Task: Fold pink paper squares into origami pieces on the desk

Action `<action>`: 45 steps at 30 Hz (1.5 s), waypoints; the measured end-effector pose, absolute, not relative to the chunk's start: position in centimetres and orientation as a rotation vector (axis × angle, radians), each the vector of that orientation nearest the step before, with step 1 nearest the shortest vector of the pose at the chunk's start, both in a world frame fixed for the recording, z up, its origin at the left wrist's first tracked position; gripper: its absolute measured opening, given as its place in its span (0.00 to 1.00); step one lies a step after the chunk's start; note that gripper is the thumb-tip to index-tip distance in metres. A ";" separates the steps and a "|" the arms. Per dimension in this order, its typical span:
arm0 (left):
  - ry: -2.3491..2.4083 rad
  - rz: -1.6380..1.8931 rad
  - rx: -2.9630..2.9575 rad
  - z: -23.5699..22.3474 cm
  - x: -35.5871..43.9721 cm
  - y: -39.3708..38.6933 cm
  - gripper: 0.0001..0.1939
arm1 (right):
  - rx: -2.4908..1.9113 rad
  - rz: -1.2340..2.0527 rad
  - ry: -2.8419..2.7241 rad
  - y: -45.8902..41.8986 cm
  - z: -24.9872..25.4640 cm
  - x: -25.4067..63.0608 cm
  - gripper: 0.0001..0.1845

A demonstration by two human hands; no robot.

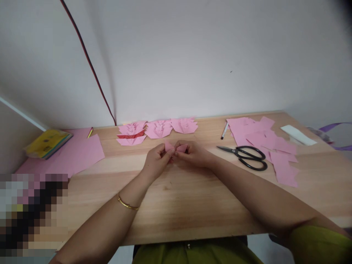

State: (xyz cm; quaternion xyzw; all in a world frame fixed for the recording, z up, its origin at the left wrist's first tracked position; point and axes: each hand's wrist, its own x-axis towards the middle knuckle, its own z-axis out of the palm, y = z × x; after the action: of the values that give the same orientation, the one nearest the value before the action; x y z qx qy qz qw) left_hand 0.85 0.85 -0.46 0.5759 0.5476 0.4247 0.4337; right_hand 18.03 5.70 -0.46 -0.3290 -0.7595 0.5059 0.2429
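A small folded piece of pink paper (169,146) is pinched between both my hands above the middle of the table. My left hand (157,158) grips its left side, thumb pressed near the centre. On the other side, my right hand (194,154) holds it with thumb and fingers, and a pointed corner shows there. The fingers hide most of the paper. Just behind my hands lies a row of folded pink paper shapes (158,129), with a dark red strip (131,135) across the leftmost ones.
Black-handled scissors (242,156) lie to the right, beside a pen (224,131) and pink paper scraps (261,135). A white strip (298,134) is farther right. At left, a yellow packet (48,143) rests on pink sheets (85,154). A cable (88,58) runs down the wall.
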 end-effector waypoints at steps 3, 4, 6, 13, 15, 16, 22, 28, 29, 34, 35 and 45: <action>1.388 1.049 1.487 -0.3 0.8 0.7 0.11 | -0.876 1.372 -2.092 5.7 -0.6 18.0 0.14; 1.388 1.045 1.497 -0.2 0.9 0.7 0.11 | -0.873 1.371 -2.097 5.7 -0.6 18.0 0.14; 1.389 1.041 1.502 0.0 0.9 0.6 0.11 | -0.884 1.362 -2.108 5.7 -0.5 18.1 0.14; 1.442 1.055 1.509 -0.4 0.7 0.7 0.13 | -0.895 1.305 -2.103 5.7 -0.1 17.9 0.16; 1.462 1.059 1.519 -0.6 0.6 0.7 0.13 | -0.889 1.303 -2.086 5.7 -0.1 17.9 0.17; 1.469 1.058 1.520 -0.7 0.6 0.8 0.13 | -0.888 1.304 -2.083 5.7 -0.1 17.9 0.17; 1.425 1.049 1.490 -0.7 0.6 0.9 0.14 | -0.852 1.315 -2.098 5.8 -0.4 17.8 0.17; 1.431 1.042 1.479 -0.4 0.7 0.8 0.15 | -0.865 1.312 -2.064 5.9 -0.6 18.0 0.17; 1.428 1.046 1.478 -0.3 0.7 0.8 0.15 | -0.868 1.312 -2.060 5.8 -0.6 18.0 0.17; 1.406 1.054 1.439 -0.2 0.8 0.7 0.15 | -0.867 1.317 -2.034 5.8 -0.3 18.0 0.16; 1.403 1.047 1.427 -0.2 0.8 0.7 0.15 | -0.864 1.316 -2.029 5.8 -0.3 18.0 0.16; 1.385 1.055 1.469 -0.3 0.7 0.8 0.14 | -0.843 1.308 -2.041 6.0 -0.6 18.0 0.16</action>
State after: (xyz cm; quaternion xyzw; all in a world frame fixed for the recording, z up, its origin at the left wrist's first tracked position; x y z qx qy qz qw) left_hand 0.74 0.84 -0.32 0.5856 0.5521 0.4208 0.4186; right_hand 18.01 6.04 -0.56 -0.3149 -0.7626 0.4886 0.2839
